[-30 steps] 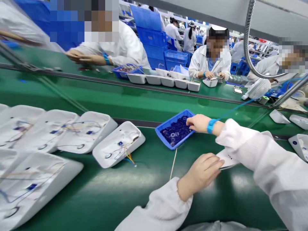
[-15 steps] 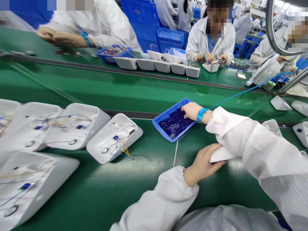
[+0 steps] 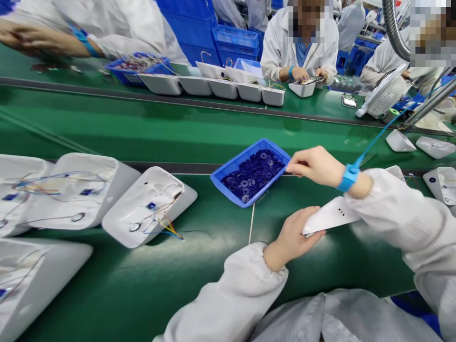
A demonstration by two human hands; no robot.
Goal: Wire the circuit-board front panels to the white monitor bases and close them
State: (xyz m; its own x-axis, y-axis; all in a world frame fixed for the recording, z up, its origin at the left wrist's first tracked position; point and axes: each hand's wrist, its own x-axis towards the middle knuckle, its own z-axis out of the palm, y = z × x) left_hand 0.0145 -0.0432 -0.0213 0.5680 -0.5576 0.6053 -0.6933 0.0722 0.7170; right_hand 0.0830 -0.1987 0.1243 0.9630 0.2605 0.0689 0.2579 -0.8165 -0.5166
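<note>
My left hand [image 3: 294,236] is closed on one end of a white plastic housing [image 3: 328,216] with small dark slots in its side. The far end of that housing passes behind my right sleeve. My right hand [image 3: 313,164], with a blue wrist strap [image 3: 349,177], is at the right rim of a blue tray [image 3: 228,192]. Its thumb and fingertips are pinched together; what they hold, if anything, is too small to make out. Many small dark blue ring-shaped pieces [image 3: 256,171] lie in the tray.
White housings with wires inside [image 3: 149,206] stand at the left, and more white housings [image 3: 441,185] at the right. A green conveyor belt [image 3: 160,128] runs behind the tray. Across it, a co-worker [image 3: 301,47] handles parts near a white fan [image 3: 386,92].
My right hand has come out of the tray and moved right, fingers now pinched. The left hand still holds the white housing, more of which shows. The whole view has shifted slightly.
</note>
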